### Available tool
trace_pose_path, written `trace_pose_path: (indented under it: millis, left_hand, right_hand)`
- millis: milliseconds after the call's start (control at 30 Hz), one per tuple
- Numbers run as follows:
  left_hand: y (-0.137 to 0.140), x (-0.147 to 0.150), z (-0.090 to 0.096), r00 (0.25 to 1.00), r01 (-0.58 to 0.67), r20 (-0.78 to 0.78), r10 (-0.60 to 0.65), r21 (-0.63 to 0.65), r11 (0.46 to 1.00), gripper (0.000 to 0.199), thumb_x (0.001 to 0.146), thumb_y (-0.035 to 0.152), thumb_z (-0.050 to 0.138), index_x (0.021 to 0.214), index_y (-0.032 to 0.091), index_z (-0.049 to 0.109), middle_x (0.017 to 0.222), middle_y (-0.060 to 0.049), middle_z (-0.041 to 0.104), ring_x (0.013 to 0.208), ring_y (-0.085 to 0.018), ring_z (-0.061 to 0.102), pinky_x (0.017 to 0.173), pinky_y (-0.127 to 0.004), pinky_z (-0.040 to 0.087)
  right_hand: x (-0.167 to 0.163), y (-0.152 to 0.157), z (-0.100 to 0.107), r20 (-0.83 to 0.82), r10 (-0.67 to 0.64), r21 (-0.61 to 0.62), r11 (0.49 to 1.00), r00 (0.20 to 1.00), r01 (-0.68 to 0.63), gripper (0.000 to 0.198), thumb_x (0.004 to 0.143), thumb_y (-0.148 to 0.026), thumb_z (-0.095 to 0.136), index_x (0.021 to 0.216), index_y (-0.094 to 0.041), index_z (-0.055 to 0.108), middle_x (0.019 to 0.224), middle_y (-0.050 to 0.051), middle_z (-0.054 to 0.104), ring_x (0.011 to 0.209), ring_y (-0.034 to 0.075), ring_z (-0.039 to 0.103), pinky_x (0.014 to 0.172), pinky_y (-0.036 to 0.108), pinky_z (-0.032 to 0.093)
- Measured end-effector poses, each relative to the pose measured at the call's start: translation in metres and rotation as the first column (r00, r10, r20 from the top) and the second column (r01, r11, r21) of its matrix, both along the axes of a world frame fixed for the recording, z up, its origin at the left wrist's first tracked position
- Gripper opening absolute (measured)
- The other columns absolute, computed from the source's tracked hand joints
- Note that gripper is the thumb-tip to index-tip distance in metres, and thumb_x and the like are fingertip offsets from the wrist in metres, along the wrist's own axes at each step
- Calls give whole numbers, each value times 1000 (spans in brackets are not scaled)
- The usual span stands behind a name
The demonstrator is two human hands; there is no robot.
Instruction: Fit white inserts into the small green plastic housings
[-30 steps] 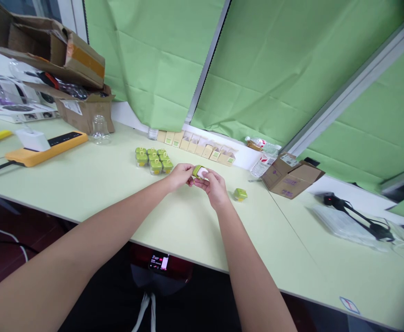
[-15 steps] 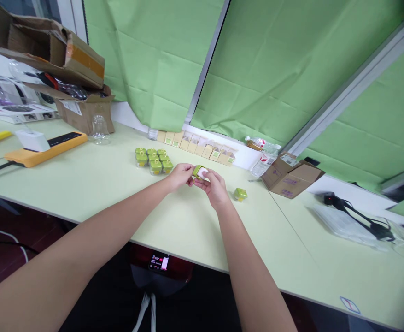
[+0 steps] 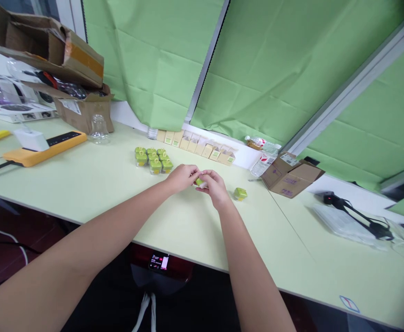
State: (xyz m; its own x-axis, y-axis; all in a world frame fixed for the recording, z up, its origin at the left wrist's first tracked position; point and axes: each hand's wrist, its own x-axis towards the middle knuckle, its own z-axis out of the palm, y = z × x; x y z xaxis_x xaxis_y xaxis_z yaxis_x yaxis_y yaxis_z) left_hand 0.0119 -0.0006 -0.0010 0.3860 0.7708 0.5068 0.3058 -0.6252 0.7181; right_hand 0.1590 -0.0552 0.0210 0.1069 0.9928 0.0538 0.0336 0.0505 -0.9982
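Note:
Over the middle of the table, my left hand [image 3: 182,179] and my right hand [image 3: 217,188] meet around a small green-and-white case [image 3: 201,183]. Fingers of both hands are closed on it and cover most of it, so its exact kind does not show. Left of my left hand stands a cluster of several little clear boxes with green lids [image 3: 155,165], each with a small loop on top. One more green-lidded box [image 3: 240,193] sits alone just right of my right hand.
A row of small tan cartons [image 3: 195,144] lines the back wall. An orange power strip [image 3: 60,143] and cardboard boxes [image 3: 84,110] are at left. Plastic bottles [image 3: 263,163], an opened carton [image 3: 288,177] and a black cabled device [image 3: 357,216] are at right.
The case has turned and dropped slightly between my hands, showing less white. My left fingers have shifted over its top. The boxes on the table have not moved.

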Motion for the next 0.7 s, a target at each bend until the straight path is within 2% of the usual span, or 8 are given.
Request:
trace_pose_path:
  millis: [133,267,400,467,533,600,700]
  left_hand:
    - [-3,-1,3,995,-44,-85,53,108,993,24,88,37,55,81,20,72,66,-1,68,59,-14,55,56,-24,35]
    - [-1,-1,3,995,-17,-94,35,194,981,22,89,32,54,82,21,71,78,-3,69,68,-15,57,61,-25,35]
    - [-1,-1,5,992,37,-129,-12,194,980,28,94,35,46,84,20,68,80,-4,66,72,-16,55,65,-26,38]
    - [-1,0,6,992,26,-128,-1,192,981,33,96,37,41,87,19,66,83,-4,66,77,-17,57,70,-28,41]
    - [0,0,3,995,-35,-88,53,196,980,34,97,40,38,95,19,65,93,-6,67,89,-19,59,81,-31,45]
    - [2,0,-3,992,-92,-66,105,184,979,34,96,40,40,111,19,62,113,-9,65,109,-22,57,95,-35,44]
    - [5,0,-16,981,-44,-182,69,137,990,44,92,36,47,132,19,52,142,-11,50,135,-26,41,113,-41,34]
  right_hand:
    - [1,3,-2,28,-33,-9,999,999,33,14,65,-25,65,77,-21,59,70,-2,65,66,15,64,68,34,61]
    - [2,5,-5,84,-58,27,998,995,56,12,66,-26,65,75,-20,61,71,-1,64,67,14,63,69,34,61]
    - [2,7,-7,121,-61,40,998,991,56,12,66,-27,66,73,-19,61,70,-1,63,64,13,61,66,33,60]
    - [3,8,-8,123,-74,49,996,990,69,14,66,-29,68,71,-18,60,68,-1,61,62,13,60,63,32,59]
    - [3,9,-9,95,-101,55,994,990,96,17,65,-31,69,71,-19,60,68,-1,60,62,13,59,61,31,58]
    - [5,11,-9,55,-161,77,985,985,157,18,65,-32,70,72,-19,60,70,-1,59,64,13,58,61,29,57]
    - [9,13,-9,33,-294,149,946,955,287,18,66,-33,69,74,-20,60,72,-2,58,65,12,56,63,28,55]
